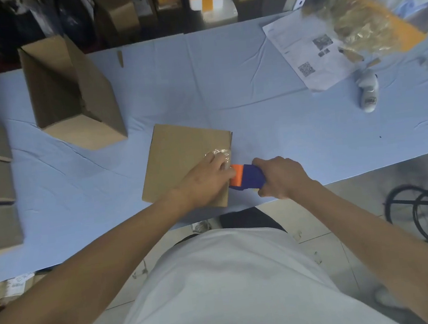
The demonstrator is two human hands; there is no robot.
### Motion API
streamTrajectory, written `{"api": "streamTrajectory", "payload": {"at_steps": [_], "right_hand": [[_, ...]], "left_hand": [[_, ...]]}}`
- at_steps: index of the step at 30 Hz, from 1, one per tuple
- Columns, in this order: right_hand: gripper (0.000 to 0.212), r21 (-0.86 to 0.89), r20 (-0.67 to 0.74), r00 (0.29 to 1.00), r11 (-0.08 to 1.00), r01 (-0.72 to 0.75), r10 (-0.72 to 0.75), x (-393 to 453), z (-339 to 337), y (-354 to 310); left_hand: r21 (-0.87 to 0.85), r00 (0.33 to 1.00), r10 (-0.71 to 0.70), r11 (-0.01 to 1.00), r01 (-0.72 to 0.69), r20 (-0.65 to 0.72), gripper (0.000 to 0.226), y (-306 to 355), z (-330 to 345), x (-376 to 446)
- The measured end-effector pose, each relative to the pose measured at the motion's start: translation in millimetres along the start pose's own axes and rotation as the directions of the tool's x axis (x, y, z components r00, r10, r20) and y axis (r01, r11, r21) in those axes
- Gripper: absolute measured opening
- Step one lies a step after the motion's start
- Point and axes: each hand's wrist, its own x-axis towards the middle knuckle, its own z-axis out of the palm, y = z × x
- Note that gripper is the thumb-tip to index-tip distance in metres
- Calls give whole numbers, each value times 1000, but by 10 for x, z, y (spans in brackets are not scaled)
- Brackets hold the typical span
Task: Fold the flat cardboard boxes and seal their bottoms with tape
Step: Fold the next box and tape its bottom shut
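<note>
Right grip: my right hand (282,177) wraps the blue-orange tape dispenser (247,178).
Left grip: left hand (207,179) presses tape flat, fingers straight.
Box (181,160): at nine o'clock from the dispenser, on the tabletop (283,128).
Nearer: I judge left.

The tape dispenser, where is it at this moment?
In the head view, the tape dispenser is right of centre, gripped by the right hand at the right edge of the cardboard box, beside the left hand.
</note>
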Motion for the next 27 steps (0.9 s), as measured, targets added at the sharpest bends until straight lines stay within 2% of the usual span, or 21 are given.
{"api": "streamTrajectory", "payload": {"at_steps": [3,6,8,11,14,18,20,23,25,27], "right_hand": [[32,-94,38,996,992,-81,85,100,-143,-149],[34,-274,69,992,958,-86,109,180,-191,-252],[43,-208,52,989,971,-121,135,205,-184,-269],[61,-91,-124,969,970,-225,213,217,-257,-196],[51,-57,-296,924,961,-272,244,276,-212,-47],[26,101,-314,933,983,-153,177,375,20,41],[23,94,-336,927,985,-144,167,422,47,28],[39,83,-361,931,996,-23,52,513,-103,2],[55,155,-286,948,970,188,-138,602,-270,-54],[58,209,-219,923,909,362,-317,670,-371,-181]], "left_hand": [[8,999,-44,999,44,-27,30,19,2,16],[-36,998,-52,998,51,-32,26,52,15,7],[-102,994,-100,990,95,-46,21,45,13,-5],[-61,990,-114,992,108,-89,22,101,17,-1],[-68,971,-227,973,222,-78,23,197,36,22],[-72,914,-379,925,372,-142,23,335,120,39],[-101,883,-447,894,436,-142,27,403,151,41],[-230,842,-505,856,462,-190,45,434,129,14],[-370,805,-557,805,464,-203,55,413,85,-24],[-429,776,-601,762,485,-191,61,411,63,-72]]}}
